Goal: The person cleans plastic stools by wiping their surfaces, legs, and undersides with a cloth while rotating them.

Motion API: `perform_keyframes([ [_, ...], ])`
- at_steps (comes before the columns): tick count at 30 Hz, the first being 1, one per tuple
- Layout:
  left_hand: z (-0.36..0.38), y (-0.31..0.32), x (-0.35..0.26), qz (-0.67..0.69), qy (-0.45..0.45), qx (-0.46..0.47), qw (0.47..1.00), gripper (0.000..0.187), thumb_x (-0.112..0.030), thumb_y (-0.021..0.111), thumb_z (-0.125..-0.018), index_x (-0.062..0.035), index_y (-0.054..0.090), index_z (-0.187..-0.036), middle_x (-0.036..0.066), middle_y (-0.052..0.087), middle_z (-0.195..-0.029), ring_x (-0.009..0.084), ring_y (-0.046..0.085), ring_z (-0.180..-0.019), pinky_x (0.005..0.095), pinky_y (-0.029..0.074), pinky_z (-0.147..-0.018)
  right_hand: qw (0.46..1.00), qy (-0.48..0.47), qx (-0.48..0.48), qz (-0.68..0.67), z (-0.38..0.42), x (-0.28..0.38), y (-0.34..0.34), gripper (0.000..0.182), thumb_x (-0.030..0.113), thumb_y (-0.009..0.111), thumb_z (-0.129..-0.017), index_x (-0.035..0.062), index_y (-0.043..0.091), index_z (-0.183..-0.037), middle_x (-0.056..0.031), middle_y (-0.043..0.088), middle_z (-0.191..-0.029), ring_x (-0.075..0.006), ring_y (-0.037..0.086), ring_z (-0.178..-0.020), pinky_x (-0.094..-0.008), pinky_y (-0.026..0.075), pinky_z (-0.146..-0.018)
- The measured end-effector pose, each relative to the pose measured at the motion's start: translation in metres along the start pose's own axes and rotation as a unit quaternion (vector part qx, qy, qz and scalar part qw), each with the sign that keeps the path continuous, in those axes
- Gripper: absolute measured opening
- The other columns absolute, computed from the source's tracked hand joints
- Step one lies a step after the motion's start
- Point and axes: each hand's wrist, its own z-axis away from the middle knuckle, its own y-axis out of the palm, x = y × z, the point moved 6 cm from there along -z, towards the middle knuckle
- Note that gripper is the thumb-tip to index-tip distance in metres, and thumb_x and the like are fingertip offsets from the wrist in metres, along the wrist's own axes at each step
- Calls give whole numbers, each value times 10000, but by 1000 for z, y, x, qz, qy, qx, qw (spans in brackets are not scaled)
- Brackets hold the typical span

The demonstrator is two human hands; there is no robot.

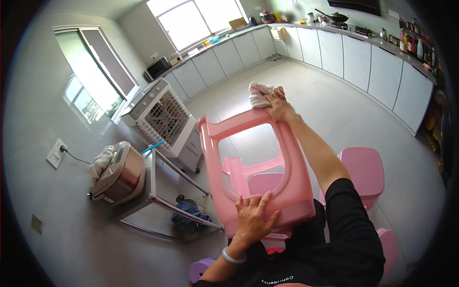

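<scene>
A large pink plastic frame (299,167) with a wide opening is tilted in front of my body. My left hand (253,217) lies on its near edge beside the opening, fingers spread, holding nothing. At the far right corner of the frame, my right hand (279,106) presses a white and reddish cloth (260,94) against the top edge, its fingers over the cloth. Through the opening show more pink bars and a ribbed pink panel (265,184).
Pink stools (362,173) stand at the right, and a purple round thing (201,269) is at the bottom. On the left are an air cooler (165,115) and a metal table (152,184) bearing a rice cooker (125,173). White cabinets (356,61) line the back.
</scene>
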Motion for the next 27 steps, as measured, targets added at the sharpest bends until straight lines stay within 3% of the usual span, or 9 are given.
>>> perform_keyframes([
  [5, 3, 2, 2, -6, 0, 2, 1000, 605, -405, 713, -862, -98, 571, -1364, 121, 598, -1141, 306, 559, -1123, 588, 251, -1120, 993, 89, 71, -13, 21, 23, -24, 692, 278, 593, -876, 188, 384, -1530, -165, 521, -1441, -433, 412, -1370, -533, 399, -1104],
  [9, 0, 2, 1, -9, 3, 6, 1000, 618, -418, 706, -871, -88, 560, -1373, 128, 597, -1145, 316, 559, -1123, 596, 261, -1112, 999, -20, -3, -35, 36, 50, -42, 499, 248, 584, -893, 156, 529, -1380, -163, 554, -1396, -427, 427, -1354, -567, 362, -1113],
  [12, -3, 3, -1, -4, 2, 15, 1000, 618, -421, 701, -878, -82, 556, -1373, 135, 595, -1151, 327, 556, -1128, 603, 261, -1111, 987, -141, 64, 52, 29, 88, -15, 549, 235, 570, -908, 165, 492, -1446, -172, 504, -1462, -430, 391, -1390, -608, 307, -1139],
  [18, -3, 1, -1, -11, -9, 25, 1000, 621, -431, 687, -885, -77, 546, -1375, 152, 588, -1144, 349, 551, -1129, 604, 251, -1124, 942, -209, 263, 18, 32, 220, -4, 738, 223, 480, -935, 396, 203, -1598, -151, 272, -1628, -417, 165, -1518, -655, 165, -1189],
  [20, -2, 2, -2, -12, -12, 31, 999, 625, -436, 684, -884, -77, 542, -1375, 157, 586, -1144, 357, 548, -1132, 600, 257, -1120, 921, -271, 279, -2, 46, 249, 11, 658, 262, 511, -912, 344, 366, -1549, -152, 410, -1543, -367, 308, -1466, -658, 244, -1146],
  [22, -4, 2, 0, -21, -10, 36, 999, 631, -440, 684, -880, -77, 538, -1376, 161, 584, -1146, 366, 545, -1136, 593, 272, -1105, 895, -355, 267, -45, 74, 269, 70, 434, 311, 538, -887, 277, 642, -1308, -107, 574, -1351, -304, 482, -1317, -609, 366, -1033],
  [24, -2, 4, 2, -22, -11, 41, 999, 644, -440, 689, -872, -78, 531, -1381, 164, 582, -1153, 376, 542, -1137, 591, 289, -1080, 899, -416, 114, -80, 128, 300, 48, 263, 358, 570, -842, 226, 744, -988, -33, 664, -1092, -259, 584, -1118, -499, 425, -911],
  [26, -3, 4, -1, -24, -1, 19, 1000, 650, -440, 693, -865, -79, 530, -1381, 166, 583, -1154, 382, 541, -1137, 588, 303, -1057, 800, -514, 302, -72, 167, 318, 31, 230, 277, 612, -795, 236, 716, -997, -17, 645, -1041, -238, 572, -1148, -523, 412, -961],
  [27, -3, 1, -4, -28, 10, -4, 1000, 650, -440, 694, -862, -80, 533, -1379, 167, 585, -1152, 385, 540, -1136, 586, 308, -1046, 782, -539, 294, -108, 180, 322, 21, 195, 281, 625, -790, 228, 710, -958, -17, 640, -996, -239, 586, -1107, -517, 427, -931],
])
